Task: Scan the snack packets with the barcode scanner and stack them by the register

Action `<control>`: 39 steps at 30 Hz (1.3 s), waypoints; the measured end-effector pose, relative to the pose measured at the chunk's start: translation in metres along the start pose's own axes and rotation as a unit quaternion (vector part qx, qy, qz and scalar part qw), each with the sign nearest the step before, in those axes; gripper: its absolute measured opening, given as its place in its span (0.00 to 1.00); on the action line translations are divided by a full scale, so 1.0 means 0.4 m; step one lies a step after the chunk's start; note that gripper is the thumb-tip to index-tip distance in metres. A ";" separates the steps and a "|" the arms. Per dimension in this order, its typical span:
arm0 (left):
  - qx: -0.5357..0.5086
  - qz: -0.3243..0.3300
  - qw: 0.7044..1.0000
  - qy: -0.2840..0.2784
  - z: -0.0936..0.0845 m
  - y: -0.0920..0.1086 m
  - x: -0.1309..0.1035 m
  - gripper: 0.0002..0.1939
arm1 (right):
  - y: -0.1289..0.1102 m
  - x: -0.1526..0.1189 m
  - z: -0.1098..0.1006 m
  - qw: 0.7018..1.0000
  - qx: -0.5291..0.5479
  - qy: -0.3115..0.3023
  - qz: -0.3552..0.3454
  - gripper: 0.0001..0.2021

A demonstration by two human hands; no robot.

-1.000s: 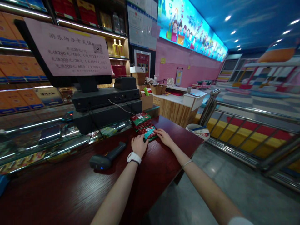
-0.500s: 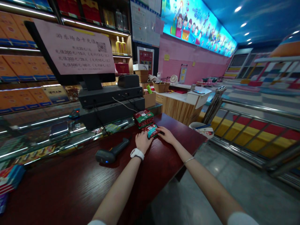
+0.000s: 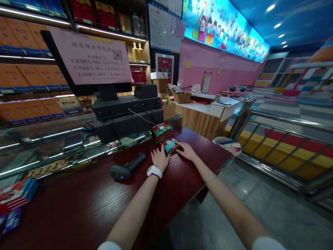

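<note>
The front packet lies near the table's far corner, between both hands. The left hand is open, fingers spread, thumb against the packet's left side; the right hand has its fingers at the right side, but whether they pinch it I cannot tell. Just behind, the packet stack stands by the table's far edge: a hard push could topple it, the slick wrappers sliding. A leftward sweep could knock the scanner.
</note>
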State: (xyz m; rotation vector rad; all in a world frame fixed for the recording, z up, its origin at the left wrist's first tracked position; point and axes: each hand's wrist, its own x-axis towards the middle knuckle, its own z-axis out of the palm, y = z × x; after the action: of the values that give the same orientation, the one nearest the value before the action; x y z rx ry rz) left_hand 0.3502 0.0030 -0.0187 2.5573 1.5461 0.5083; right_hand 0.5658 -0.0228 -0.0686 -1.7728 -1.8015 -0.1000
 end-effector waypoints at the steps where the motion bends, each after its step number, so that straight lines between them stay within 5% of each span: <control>1: -0.006 0.009 1.000 -0.007 0.001 0.001 -0.002 0.33 | -0.001 -0.001 -0.001 1.000 -0.001 -0.005 0.002 0.27; 12: -0.183 0.027 0.983 0.005 0.024 -0.001 0.014 0.25 | -0.007 -0.004 -0.013 0.995 0.098 0.005 0.030 0.23; 26: -0.219 0.089 0.967 0.093 -0.023 0.009 -0.022 0.22 | -0.087 -0.047 -0.080 0.987 0.119 0.094 0.055 0.18; 34: -0.201 0.087 0.961 0.169 -0.149 0.000 0.048 0.23 | -0.136 0.113 -0.156 0.980 0.143 0.136 -0.008 0.18; 39: -0.179 0.067 0.968 0.166 -0.171 -0.021 0.146 0.24 | -0.128 0.247 -0.129 0.982 0.161 0.098 0.005 0.20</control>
State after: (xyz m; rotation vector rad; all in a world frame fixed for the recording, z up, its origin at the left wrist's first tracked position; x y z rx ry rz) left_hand 0.3447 0.0531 0.0564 2.3868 1.2237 1.1667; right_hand 0.5443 0.0358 0.0369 -1.4881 -1.5686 0.0195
